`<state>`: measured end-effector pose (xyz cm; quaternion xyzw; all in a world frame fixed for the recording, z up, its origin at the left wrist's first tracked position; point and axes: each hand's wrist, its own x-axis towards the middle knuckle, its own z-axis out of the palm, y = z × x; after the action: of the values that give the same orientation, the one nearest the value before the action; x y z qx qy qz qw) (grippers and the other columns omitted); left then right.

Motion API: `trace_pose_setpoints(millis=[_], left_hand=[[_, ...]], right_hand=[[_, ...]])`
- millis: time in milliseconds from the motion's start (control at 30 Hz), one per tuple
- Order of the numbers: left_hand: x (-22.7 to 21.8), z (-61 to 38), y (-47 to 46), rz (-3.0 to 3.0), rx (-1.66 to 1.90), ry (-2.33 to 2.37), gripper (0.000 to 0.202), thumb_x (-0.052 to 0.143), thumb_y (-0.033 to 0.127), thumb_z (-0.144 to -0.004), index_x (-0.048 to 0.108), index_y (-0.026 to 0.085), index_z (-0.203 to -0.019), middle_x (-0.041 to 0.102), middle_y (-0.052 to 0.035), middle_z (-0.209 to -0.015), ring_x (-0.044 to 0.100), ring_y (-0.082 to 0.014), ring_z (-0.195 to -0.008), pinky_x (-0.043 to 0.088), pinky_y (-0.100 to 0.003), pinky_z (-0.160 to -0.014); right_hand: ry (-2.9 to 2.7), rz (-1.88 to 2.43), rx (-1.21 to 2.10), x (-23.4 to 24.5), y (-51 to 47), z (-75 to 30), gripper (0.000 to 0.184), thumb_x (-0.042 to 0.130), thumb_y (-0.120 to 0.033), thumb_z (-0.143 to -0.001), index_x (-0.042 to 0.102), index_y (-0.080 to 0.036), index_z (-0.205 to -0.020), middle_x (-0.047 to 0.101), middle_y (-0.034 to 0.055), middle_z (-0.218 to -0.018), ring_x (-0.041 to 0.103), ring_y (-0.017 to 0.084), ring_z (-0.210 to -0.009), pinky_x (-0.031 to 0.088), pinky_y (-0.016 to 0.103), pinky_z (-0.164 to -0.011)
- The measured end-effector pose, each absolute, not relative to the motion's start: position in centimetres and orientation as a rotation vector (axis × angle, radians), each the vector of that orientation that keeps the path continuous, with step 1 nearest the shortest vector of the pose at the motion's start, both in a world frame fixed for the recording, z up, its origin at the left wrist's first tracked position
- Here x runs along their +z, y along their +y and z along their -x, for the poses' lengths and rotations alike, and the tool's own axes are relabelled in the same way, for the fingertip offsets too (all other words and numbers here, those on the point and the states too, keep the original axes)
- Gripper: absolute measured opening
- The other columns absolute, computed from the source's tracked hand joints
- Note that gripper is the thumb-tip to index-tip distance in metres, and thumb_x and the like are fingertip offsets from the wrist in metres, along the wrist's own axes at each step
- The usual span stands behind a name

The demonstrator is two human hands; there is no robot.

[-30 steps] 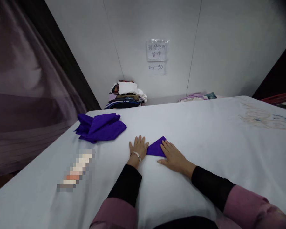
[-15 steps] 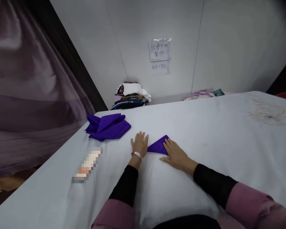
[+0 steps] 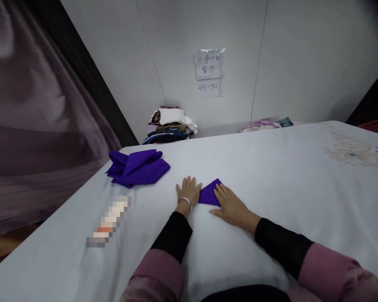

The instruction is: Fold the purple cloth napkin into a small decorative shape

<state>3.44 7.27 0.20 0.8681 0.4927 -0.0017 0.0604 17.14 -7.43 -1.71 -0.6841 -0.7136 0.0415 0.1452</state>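
Note:
A purple cloth napkin [image 3: 209, 194], folded into a small pointed shape, lies flat on the white-covered table between my hands. My left hand [image 3: 189, 191] rests palm down at its left tip, fingers spread, with a silver bracelet at the wrist. Over the napkin's right part lies my right hand [image 3: 231, 203], flat with its fingers stretched out and the thumb apart; it hides that side of the cloth. Farther left, a loosely crumpled heap of purple cloth [image 3: 138, 167] sits near the table's left edge.
A blurred-out long object [image 3: 110, 220] lies on the white tablecloth [image 3: 271, 167] at left. Behind the table are a stack of folded clothes [image 3: 170, 126] and more fabric [image 3: 264, 124]. A handwritten sign [image 3: 209, 71] hangs on the wall; a mauve curtain [image 3: 34, 126] hangs at left.
My left hand has shifted slightly right, over the napkin's left tip, so less of that tip shows. The right hand stays nearly in place. The view has turned slightly.

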Motion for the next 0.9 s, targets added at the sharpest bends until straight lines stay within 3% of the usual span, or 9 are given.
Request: trace_pose_setpoints(millis=[167, 367, 500, 633, 767, 900], left_hand=[[0.4, -0.8, 8.3, -2.58, -0.023, 1.616, 0.055, 0.018, 0.046, -0.09, 0.027, 0.023, -0.14, 0.017, -0.0041, -0.15, 0.011, -0.0258, -0.138, 0.01, -0.061, -0.105], [2.2, 0.1, 7.8, -2.579, 0.071, 1.706, 0.054, 0.019, 0.042, -0.092, 0.032, 0.017, -0.138, 0.023, -0.0108, -0.149, 0.016, -0.0284, -0.136, 0.013, -0.061, -0.105], [3.2, -3.3, 5.0, -2.765, 0.172, 1.331, 0.05, 0.015, 0.046, -0.093, 0.028, 0.03, -0.138, 0.02, 0.0046, -0.15, 0.011, -0.0132, -0.138, 0.012, -0.041, -0.112], [2.3, -6.2, 2.8, -2.858, 0.137, 0.697, 0.058, 0.015, 0.053, -0.091, 0.023, 0.024, -0.141, 0.02, -0.0004, -0.15, 0.013, -0.017, -0.138, 0.01, -0.045, -0.111], [1.1, -6.5, 2.6, -2.816, 0.038, 0.699, 0.065, 0.015, 0.057, -0.089, 0.015, 0.02, -0.143, 0.021, -0.0029, -0.15, 0.012, -0.0186, -0.138, 0.011, -0.045, -0.111], [0.9, -6.3, 2.8, -2.806, 0.047, 0.729, 0.066, 0.014, 0.056, -0.089, 0.012, 0.019, -0.143, 0.023, -0.0028, -0.149, 0.012, -0.0181, -0.138, 0.009, -0.044, -0.112]], right_hand=[[-2.059, 1.977, 0.142, -1.8, -7.4, -17.2, 0.089, 0.02, -0.072, -0.082, 0.021, -0.006, -0.142, 0.016, 0.0174, -0.148, 0.009, 0.029, -0.137, 0.011, 0.044, -0.11], [-2.065, 1.973, 0.151, -1.6, -7.4, -17.1, 0.09, 0.019, -0.072, -0.082, 0.023, -0.004, -0.142, 0.016, 0.0189, -0.148, 0.009, 0.029, -0.137, 0.011, 0.044, -0.11], [-2.046, 1.964, 0.131, -1.3, -7.5, -17.1, 0.089, 0.025, -0.07, -0.083, 0.024, -0.004, -0.141, 0.018, 0.0204, -0.147, 0.009, 0.03, -0.137, 0.012, 0.045, -0.11], [-2.038, 1.874, 0.096, -0.6, -7.5, -16.9, 0.083, 0.037, -0.062, -0.084, 0.011, -0.013, -0.145, 0.01, 0.0135, -0.151, 0.005, 0.028, -0.137, 0.017, 0.045, -0.109], [-2.038, 1.878, 0.085, -0.2, -7.3, -16.6, 0.082, 0.04, -0.054, -0.086, -0.001, -0.015, -0.145, 0.006, 0.0105, -0.152, 0.004, 0.027, -0.138, 0.017, 0.045, -0.109], [-2.044, 1.899, 0.078, -0.4, -7.3, -16.6, 0.082, 0.039, -0.054, -0.086, 0.0, -0.013, -0.145, 0.005, 0.011, -0.152, 0.002, 0.026, -0.138, 0.016, 0.042, -0.11]])
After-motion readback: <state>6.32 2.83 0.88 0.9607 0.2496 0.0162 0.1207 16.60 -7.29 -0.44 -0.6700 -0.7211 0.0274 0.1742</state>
